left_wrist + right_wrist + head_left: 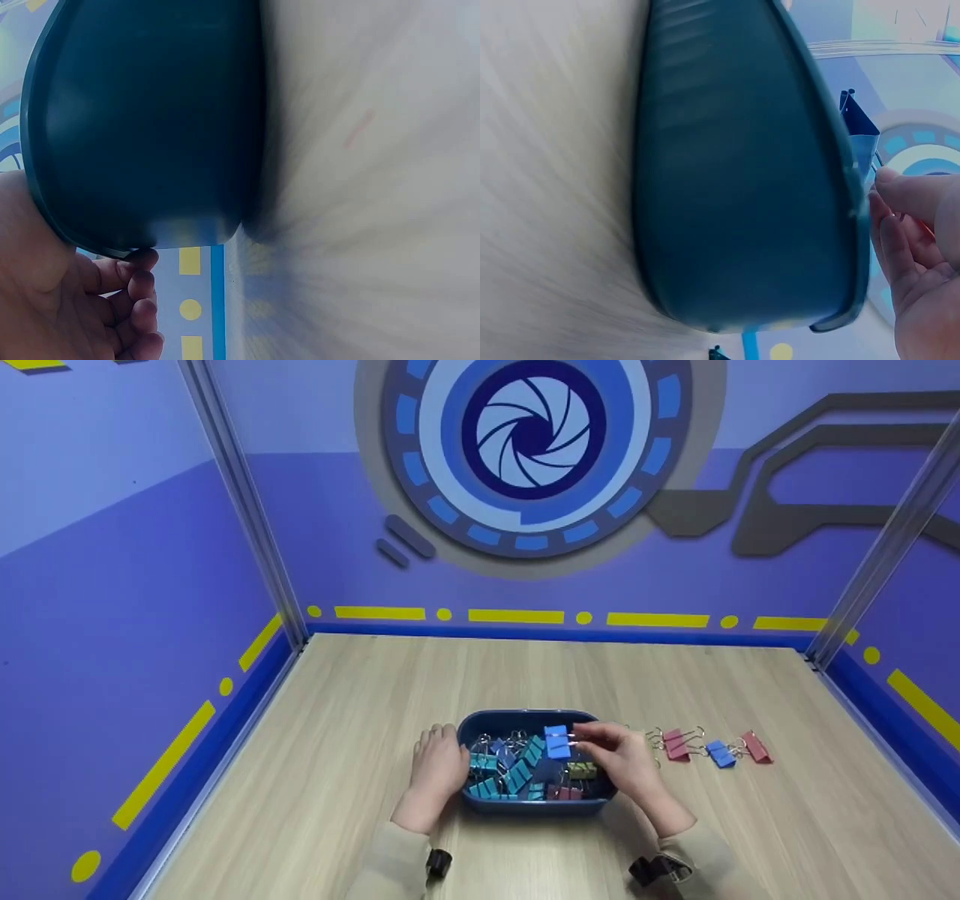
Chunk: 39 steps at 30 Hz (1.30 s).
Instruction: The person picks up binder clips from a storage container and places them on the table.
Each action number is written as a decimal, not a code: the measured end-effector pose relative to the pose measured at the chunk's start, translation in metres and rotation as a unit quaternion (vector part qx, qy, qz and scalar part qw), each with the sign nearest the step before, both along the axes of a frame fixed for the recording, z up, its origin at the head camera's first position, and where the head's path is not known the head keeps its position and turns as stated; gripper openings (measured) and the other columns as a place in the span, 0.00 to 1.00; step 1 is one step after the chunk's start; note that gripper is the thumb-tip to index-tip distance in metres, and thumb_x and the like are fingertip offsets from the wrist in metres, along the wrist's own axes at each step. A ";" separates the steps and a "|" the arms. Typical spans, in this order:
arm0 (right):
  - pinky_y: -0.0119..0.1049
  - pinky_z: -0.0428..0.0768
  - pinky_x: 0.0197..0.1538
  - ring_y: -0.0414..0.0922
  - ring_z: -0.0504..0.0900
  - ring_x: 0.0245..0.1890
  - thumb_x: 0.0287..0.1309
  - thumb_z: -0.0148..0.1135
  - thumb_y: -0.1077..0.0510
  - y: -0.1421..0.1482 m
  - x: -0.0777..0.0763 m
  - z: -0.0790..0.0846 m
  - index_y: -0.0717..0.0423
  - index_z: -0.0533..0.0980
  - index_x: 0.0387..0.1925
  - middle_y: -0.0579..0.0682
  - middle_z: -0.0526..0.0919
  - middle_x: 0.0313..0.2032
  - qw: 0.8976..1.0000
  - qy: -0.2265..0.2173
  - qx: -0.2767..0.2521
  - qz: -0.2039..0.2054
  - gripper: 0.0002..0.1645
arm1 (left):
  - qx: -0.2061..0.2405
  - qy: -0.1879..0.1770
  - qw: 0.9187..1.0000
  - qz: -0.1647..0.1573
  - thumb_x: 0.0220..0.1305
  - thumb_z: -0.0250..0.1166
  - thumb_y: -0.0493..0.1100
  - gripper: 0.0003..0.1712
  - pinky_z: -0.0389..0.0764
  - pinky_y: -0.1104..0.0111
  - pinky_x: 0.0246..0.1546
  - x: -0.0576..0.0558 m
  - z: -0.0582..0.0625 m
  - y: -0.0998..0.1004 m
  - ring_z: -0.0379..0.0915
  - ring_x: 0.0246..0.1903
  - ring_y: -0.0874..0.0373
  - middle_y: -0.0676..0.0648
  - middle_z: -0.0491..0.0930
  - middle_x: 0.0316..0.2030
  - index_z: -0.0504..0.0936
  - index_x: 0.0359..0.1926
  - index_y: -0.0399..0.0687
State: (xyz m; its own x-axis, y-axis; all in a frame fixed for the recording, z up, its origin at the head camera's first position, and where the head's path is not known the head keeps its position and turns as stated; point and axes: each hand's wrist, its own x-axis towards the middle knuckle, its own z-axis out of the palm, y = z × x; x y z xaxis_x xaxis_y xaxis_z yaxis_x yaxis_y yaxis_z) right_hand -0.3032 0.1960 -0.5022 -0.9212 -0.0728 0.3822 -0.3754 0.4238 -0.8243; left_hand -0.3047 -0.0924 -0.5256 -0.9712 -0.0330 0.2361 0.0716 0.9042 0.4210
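A dark blue bin (pixel 532 808) stands on the table with several binder clips inside, mostly teal (pixel 519 775), plus a yellow patterned one (pixel 581 770) and a dark red one (pixel 564 793). My left hand (pixel 441 761) rests on the bin's left rim; in the left wrist view its fingers (pixel 142 315) lie along the outside of the dark wall (pixel 150 127). Over the bin's right part, my right hand (pixel 622 757) pinches a blue binder clip (pixel 557 742) by its wire handle between thumb and fingertips. The right wrist view shows this clip (pixel 861 127) above the rim.
Right of the bin on the wooden table (pixel 375 682) lie a pink-red binder clip (pixel 676 745), a blue one (pixel 721 754) and another red one (pixel 757 747). Purple printed panels (pixel 315 532) enclose the table at the back and sides, with metal posts (pixel 255 517) at the corners.
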 end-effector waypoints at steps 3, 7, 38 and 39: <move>0.24 0.82 0.46 0.36 0.88 0.43 0.54 0.72 0.70 0.004 0.002 0.005 0.57 0.88 0.44 0.55 0.91 0.43 1.000 -0.004 0.004 -0.012 0.15 | 0.000 0.000 1.000 0.000 0.68 0.62 0.43 0.18 0.73 0.51 0.49 0.000 0.001 0.000 0.73 0.47 0.42 0.37 0.78 0.44 0.78 0.51 0.32; 0.25 0.83 0.47 0.34 0.87 0.43 0.56 0.71 0.70 0.012 0.004 0.010 0.59 0.87 0.45 0.56 0.91 0.44 1.000 -0.012 0.001 -0.023 0.14 | 0.003 0.002 1.000 0.001 0.68 0.63 0.43 0.17 0.73 0.50 0.50 0.000 0.001 0.000 0.73 0.48 0.41 0.37 0.79 0.45 0.78 0.50 0.32; 0.16 0.79 0.42 0.20 0.81 0.39 0.57 0.72 0.66 0.132 0.023 -0.009 0.64 0.85 0.49 0.63 0.89 0.46 0.992 -0.027 0.060 -0.105 0.16 | 0.010 -0.003 1.000 0.000 0.69 0.62 0.42 0.20 0.73 0.50 0.53 0.000 0.002 0.000 0.73 0.51 0.40 0.35 0.79 0.49 0.77 0.54 0.31; 0.16 0.79 0.41 0.20 0.81 0.38 0.57 0.72 0.67 0.136 0.023 -0.011 0.65 0.85 0.48 0.63 0.89 0.46 0.992 -0.027 0.068 -0.107 0.16 | 0.010 -0.002 1.000 0.000 0.69 0.62 0.42 0.20 0.73 0.50 0.53 0.000 0.002 0.000 0.73 0.51 0.40 0.35 0.79 0.48 0.77 0.54 0.31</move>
State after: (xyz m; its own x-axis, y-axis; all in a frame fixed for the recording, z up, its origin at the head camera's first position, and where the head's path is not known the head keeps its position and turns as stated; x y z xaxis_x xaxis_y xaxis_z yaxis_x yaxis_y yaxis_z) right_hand -0.2801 0.3320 -0.5130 -0.9403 0.0794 0.3311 -0.2212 0.5969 -0.7712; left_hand -0.3049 -0.0928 -0.5234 -0.9723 -0.0367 0.2308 0.0704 0.8957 0.4390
